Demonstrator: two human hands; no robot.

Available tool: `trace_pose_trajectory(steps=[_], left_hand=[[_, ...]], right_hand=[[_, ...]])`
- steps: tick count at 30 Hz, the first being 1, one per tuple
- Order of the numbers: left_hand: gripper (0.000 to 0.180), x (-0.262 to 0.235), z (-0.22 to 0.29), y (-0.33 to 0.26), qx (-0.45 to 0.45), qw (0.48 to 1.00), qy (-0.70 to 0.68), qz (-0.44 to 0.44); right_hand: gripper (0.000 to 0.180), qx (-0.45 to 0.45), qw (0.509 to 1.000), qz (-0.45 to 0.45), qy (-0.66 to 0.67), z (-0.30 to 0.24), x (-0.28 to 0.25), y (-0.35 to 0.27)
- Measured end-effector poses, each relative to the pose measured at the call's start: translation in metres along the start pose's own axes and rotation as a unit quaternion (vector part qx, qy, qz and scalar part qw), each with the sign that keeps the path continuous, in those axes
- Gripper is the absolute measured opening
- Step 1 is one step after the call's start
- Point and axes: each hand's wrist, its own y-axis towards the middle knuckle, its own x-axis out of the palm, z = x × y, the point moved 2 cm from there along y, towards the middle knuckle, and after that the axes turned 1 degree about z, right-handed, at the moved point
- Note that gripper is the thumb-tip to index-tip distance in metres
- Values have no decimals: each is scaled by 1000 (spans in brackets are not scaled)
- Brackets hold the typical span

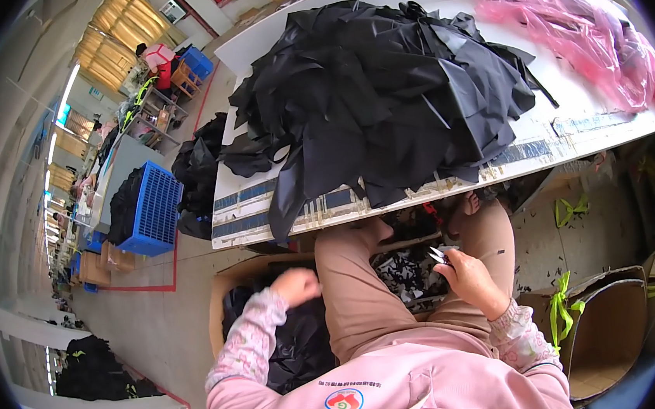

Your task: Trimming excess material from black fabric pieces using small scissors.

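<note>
My right hand point(472, 279) is closed around small thread snips point(439, 255), whose pale blades point up and to the left above my lap. Beside my left knee is my left hand point(297, 286), over a cardboard box of black fabric pieces point(298, 355). Its fingers look bent but are blurred, and nothing shows clearly in them. In front of me a large heap of black fabric pieces point(380, 98) covers much of the white table point(246, 204), with some pieces hanging over the near edge.
Pink plastic sheeting point(585, 34) lies at the table's right. Small scraps point(408, 275) gather below, between my legs. An open cardboard box point(607, 328) with a yellow-green ribbon point(561, 312) stands at right. A blue crate point(152, 208) and a co-worker point(159, 63) are at left.
</note>
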Motion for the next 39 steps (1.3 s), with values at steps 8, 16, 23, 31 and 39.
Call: trace_pose_trajectory(steps=[8, 16, 23, 31, 39], left_hand=[[26, -64, 25, 143, 52, 846, 274, 454], [6, -83, 39, 143, 93, 894, 189, 395], [7, -98, 153, 54, 330, 928, -140, 101], [13, -67, 200, 15, 236, 665, -683, -191], [85, 7, 200, 47, 303, 743, -594, -49]], right_hand=[[28, -47, 994, -41, 90, -26, 12, -10], [25, -24, 997, -13, 69, -6, -1, -15], [41, -122, 976, 95, 155, -65, -49, 27], [26, -139, 933, -206, 260, -98, -54, 15], [15, 65, 884, 69, 458, -77, -73, 14]])
